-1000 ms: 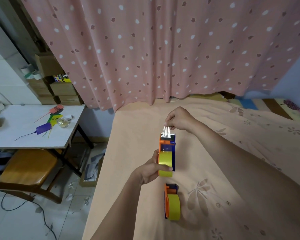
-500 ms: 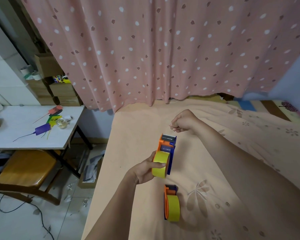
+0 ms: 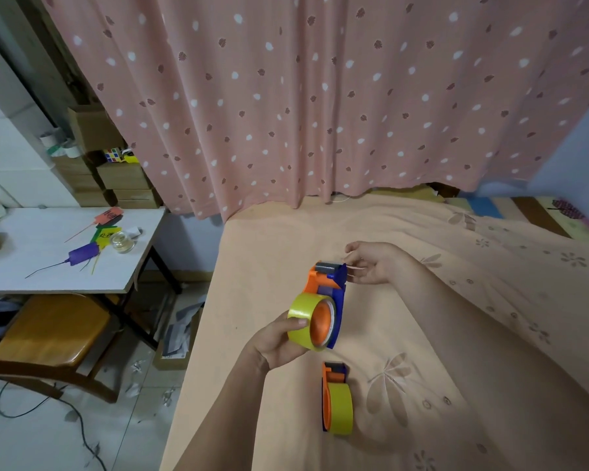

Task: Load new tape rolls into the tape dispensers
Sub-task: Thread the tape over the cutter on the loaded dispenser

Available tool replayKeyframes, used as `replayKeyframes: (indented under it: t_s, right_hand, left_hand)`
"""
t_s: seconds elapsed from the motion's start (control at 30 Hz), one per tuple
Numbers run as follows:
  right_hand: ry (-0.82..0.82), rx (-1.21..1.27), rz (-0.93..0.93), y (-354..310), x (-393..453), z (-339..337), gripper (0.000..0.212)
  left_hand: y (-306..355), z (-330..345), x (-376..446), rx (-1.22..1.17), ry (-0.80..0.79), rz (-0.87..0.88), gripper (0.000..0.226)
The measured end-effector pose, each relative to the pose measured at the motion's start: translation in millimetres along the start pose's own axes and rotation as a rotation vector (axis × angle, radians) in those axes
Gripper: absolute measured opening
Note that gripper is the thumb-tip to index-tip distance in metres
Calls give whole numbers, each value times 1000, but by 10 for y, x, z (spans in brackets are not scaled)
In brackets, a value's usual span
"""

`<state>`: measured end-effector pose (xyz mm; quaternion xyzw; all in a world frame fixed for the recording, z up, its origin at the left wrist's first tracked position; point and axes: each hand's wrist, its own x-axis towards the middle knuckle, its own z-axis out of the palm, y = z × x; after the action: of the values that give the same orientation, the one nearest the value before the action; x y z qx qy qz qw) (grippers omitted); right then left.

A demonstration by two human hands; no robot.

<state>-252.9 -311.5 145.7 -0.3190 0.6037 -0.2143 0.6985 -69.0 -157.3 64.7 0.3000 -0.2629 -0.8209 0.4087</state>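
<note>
left hand (image 3: 279,338) clamps the tape roll (image 3: 308,321) on the raised dispenser (image 3: 327,300), long axis pointing away, roller end nearest the loosely open right hand (image 3: 371,263).

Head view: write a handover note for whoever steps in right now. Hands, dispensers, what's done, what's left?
Left hand: gripping the yellow tape roll seated on the held dispenser, raised above the bed.
Right hand: open, fingers loose beside the dispenser's cutter end, holding nothing clearly visible.
Second dispenser: lies on the bed nearer the person, yellow roll already on it.
Done: both rolls mounted.
Left: probably check the tape end at the held dispenser's roller, then set it down.
</note>
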Motion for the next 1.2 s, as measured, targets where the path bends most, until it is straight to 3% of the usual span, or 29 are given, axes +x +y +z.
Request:
replayKeyframes:
  t_s: [0.17,0.37,0.47,0.6,0.77,0.87,0.93,1.03,1.1,1.2]
  right_hand:
    - [-85,202,28,225,-8,31,23]
    - [-222,247,-20,338,-39,101,32]
    - [-266,272,-76,370,0,104,37]
    - [-280,251,-133,437,25,103,43]
    - [-241,135,-169,514,56,80,29]
    - [-70,22,-200,522,81,122,25]
    - [97,-59,-300,543,84,129,32]
    - [265,-247,-631,545,43,129,51]
    - [238,-355,-774,473,-12,151,59]
    - [131,-427,-744,375,-36,191,56]
  left_hand:
    - [-22,74,32,-179,40,73,83]
    - [21,116,52,-240,32,159,73]
    - [8,125,59,-258,55,184,79]
    - [46,185,72,-295,62,255,66]
    - [157,150,46,-274,98,225,82]
    - [192,126,21,-147,74,145,81]
    - [210,112,19,-18,104,86,84]
    - [225,78,-6,122,196,4,98]
    - [199,42,-15,178,229,-18,95]
    - [160,-2,-8,195,232,-22,93]
